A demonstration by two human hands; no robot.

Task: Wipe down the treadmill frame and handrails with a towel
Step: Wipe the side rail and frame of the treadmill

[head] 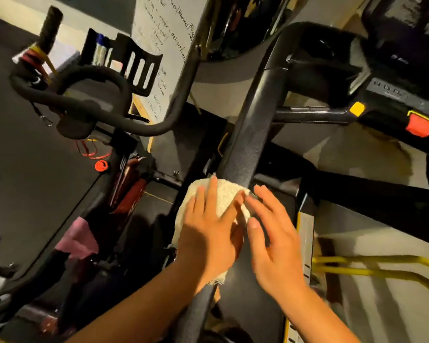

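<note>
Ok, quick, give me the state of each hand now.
Left hand: open, fingers spread, pressing the towel flat onto the handrail.
Right hand: open, at the towel's edge; contact cannot be told.

Looking nubby and looped, matt cream terry cloth: the towel point(227, 196). Showing a fine pebbled, semi-matt black coating with soft sheen: the handrail point(252, 129). Gleaming glossy at one o'clock: the red plastic button point(419, 125). Appearing soft and matt at nine o'clock: the pink cloth point(78, 240).
</note>
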